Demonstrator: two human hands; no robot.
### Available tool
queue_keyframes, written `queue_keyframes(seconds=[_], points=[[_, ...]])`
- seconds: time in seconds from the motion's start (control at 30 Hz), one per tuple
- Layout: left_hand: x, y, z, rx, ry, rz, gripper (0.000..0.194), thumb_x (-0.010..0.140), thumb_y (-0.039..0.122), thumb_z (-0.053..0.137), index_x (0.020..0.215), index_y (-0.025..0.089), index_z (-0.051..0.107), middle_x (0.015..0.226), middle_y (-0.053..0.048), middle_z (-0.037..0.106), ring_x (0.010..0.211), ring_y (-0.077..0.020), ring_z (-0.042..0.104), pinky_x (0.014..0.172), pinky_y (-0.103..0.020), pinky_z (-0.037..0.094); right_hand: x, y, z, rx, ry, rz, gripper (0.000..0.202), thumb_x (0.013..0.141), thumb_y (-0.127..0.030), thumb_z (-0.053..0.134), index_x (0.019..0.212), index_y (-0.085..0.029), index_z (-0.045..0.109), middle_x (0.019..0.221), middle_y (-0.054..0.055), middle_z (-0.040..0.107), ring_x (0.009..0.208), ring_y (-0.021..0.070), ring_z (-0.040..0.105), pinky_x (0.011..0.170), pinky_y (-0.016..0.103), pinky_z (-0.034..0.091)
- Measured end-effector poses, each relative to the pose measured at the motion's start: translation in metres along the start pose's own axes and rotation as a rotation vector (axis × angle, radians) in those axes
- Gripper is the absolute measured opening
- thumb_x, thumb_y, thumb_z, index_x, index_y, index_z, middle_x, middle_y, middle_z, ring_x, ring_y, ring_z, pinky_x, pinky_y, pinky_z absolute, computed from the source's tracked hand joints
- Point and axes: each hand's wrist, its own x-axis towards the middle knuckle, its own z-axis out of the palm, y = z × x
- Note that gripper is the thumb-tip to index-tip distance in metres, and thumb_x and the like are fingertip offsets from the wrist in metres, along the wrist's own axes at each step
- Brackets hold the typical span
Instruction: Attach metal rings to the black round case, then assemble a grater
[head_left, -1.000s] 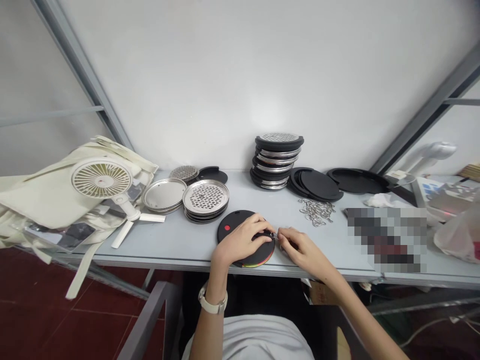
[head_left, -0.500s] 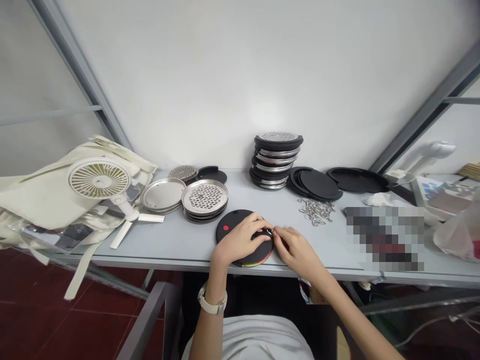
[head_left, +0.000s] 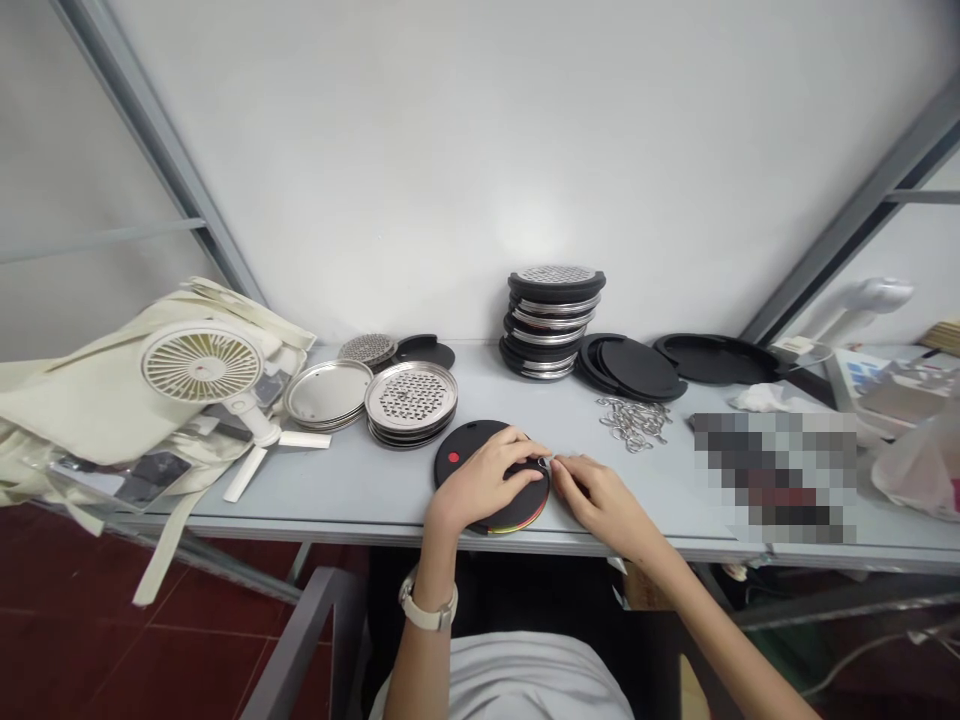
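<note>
A round black disc stack (head_left: 466, 443) with a red dot and a red and yellow lower rim lies at the table's front edge. My left hand (head_left: 491, 478) rests on top of it, its fingers bent around a small metal ring or clip (head_left: 541, 462) at the disc's right side. At that same edge my right hand (head_left: 592, 495) pinches with thumb and forefinger; what lies between them is too small to make out. Beyond the right hand is a loose pile of metal chains or clips (head_left: 636, 423).
Perforated metal discs (head_left: 411, 397) and plain metal discs (head_left: 328, 390) are stacked at the left, by a white handheld fan (head_left: 202, 365). A tall stack of black and metal discs (head_left: 555, 320) stands behind. Black discs (head_left: 641, 368) lie to its right.
My right hand has moved slightly to the right, its fingertips a little away from the disc's edge. My left hand stays on the disc. The whole view has shifted slightly.
</note>
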Motion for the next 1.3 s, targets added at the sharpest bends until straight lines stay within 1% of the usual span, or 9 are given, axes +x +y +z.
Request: queue_keyframes(seconds=[0.13, 0.2, 0.3, 0.4, 0.57, 0.87, 1.07, 1.2, 1.3], points=[[-0.0009, -0.001, 0.0009, -0.038, 0.013, -0.06, 0.046, 0.087, 0.023, 0.05, 0.132, 0.03, 0.041, 0.118, -0.004, 0.05, 0.099, -0.0148, 0.057, 0.093, -0.032, 0.046, 0.0049, -0.0031, 0.0066, -0.085, 0.051, 0.109, 0.039, 0.097, -0.029, 0.029, 0.069, -0.02, 0.055, 0.065, 0.004, 0.063, 0.064, 0.0196, 0.058, 0.062, 0.029, 0.039], [-0.0009, -0.0014, 0.0011, -0.03, 0.016, -0.067, 0.042, 0.087, 0.024, 0.05, 0.129, 0.029, 0.044, 0.118, -0.004, 0.05, 0.099, -0.015, 0.058, 0.092, -0.032, 0.046, 0.006, -0.0036, 0.0075, -0.098, 0.032, 0.109, 0.04, 0.097, -0.03, 0.029, 0.068, -0.02, 0.055, 0.065, 0.004, 0.064, 0.065, 0.0198, 0.059, 0.063, 0.028, 0.039], [-0.0002, -0.002, 0.0011, -0.011, 0.011, -0.035, 0.027, 0.087, 0.024, 0.051, 0.113, 0.024, 0.057, 0.112, -0.004, 0.051, 0.097, -0.0145, 0.057, 0.093, -0.031, 0.045, 0.0053, -0.0029, 0.0057, -0.095, 0.004, 0.084, 0.042, 0.097, -0.03, 0.029, 0.066, -0.02, 0.054, 0.065, 0.004, 0.063, 0.065, 0.0193, 0.058, 0.063, 0.028, 0.038], [0.0006, -0.0022, 0.0011, -0.024, 0.017, -0.019, 0.021, 0.087, 0.022, 0.051, 0.105, 0.022, 0.061, 0.108, -0.004, 0.052, 0.097, -0.0142, 0.056, 0.092, -0.03, 0.045, 0.0034, -0.0017, 0.0032, -0.096, -0.005, 0.073, 0.043, 0.097, -0.03, 0.029, 0.062, -0.02, 0.052, 0.062, 0.004, 0.061, 0.064, 0.019, 0.056, 0.062, 0.028, 0.038], [0.0009, -0.0015, 0.0007, -0.029, 0.003, -0.028, 0.022, 0.087, 0.022, 0.05, 0.107, 0.023, 0.06, 0.109, -0.004, 0.052, 0.096, -0.0149, 0.055, 0.093, -0.032, 0.044, 0.0017, -0.0012, 0.0023, -0.088, 0.0, 0.045, 0.041, 0.096, -0.028, 0.031, 0.062, -0.021, 0.052, 0.059, 0.002, 0.059, 0.063, 0.0187, 0.054, 0.061, 0.028, 0.037], [-0.0004, -0.0015, -0.0005, -0.021, -0.023, -0.017, 0.023, 0.088, 0.024, 0.049, 0.109, 0.023, 0.059, 0.111, -0.004, 0.051, 0.098, -0.0146, 0.056, 0.093, -0.029, 0.044, 0.0006, 0.0012, 0.0021, -0.079, -0.001, -0.003, 0.037, 0.094, -0.025, 0.036, 0.058, -0.021, 0.045, 0.055, 0.0, 0.053, 0.06, 0.0172, 0.05, 0.06, 0.028, 0.036], [-0.0011, -0.0011, -0.0015, -0.037, -0.036, -0.013, 0.022, 0.088, 0.023, 0.049, 0.108, 0.024, 0.059, 0.11, -0.003, 0.052, 0.099, -0.0141, 0.055, 0.093, -0.029, 0.044, -0.0005, 0.0025, -0.0005, -0.026, -0.017, 0.028, 0.034, 0.094, -0.025, 0.034, 0.063, -0.021, 0.047, 0.059, 0.0, 0.055, 0.063, 0.0168, 0.052, 0.062, 0.027, 0.036], [-0.0013, -0.0006, -0.0016, -0.043, -0.022, -0.013, 0.021, 0.088, 0.022, 0.05, 0.107, 0.023, 0.06, 0.109, -0.003, 0.052, 0.097, -0.0138, 0.056, 0.091, -0.028, 0.044, 0.0, 0.0016, -0.0004, -0.029, -0.021, 0.006, 0.035, 0.095, -0.026, 0.033, 0.064, -0.02, 0.048, 0.06, 0.0, 0.056, 0.063, 0.0167, 0.053, 0.063, 0.027, 0.036], [-0.0005, -0.0004, -0.0017, -0.055, -0.009, -0.005, 0.022, 0.088, 0.02, 0.049, 0.107, 0.023, 0.059, 0.107, -0.003, 0.052, 0.096, -0.0134, 0.056, 0.091, -0.028, 0.045, 0.0009, -0.0018, 0.0051, -0.057, 0.02, 0.014, 0.034, 0.096, -0.026, 0.032, 0.07, -0.02, 0.054, 0.065, 0.002, 0.061, 0.065, 0.0181, 0.054, 0.066, 0.029, 0.037]])
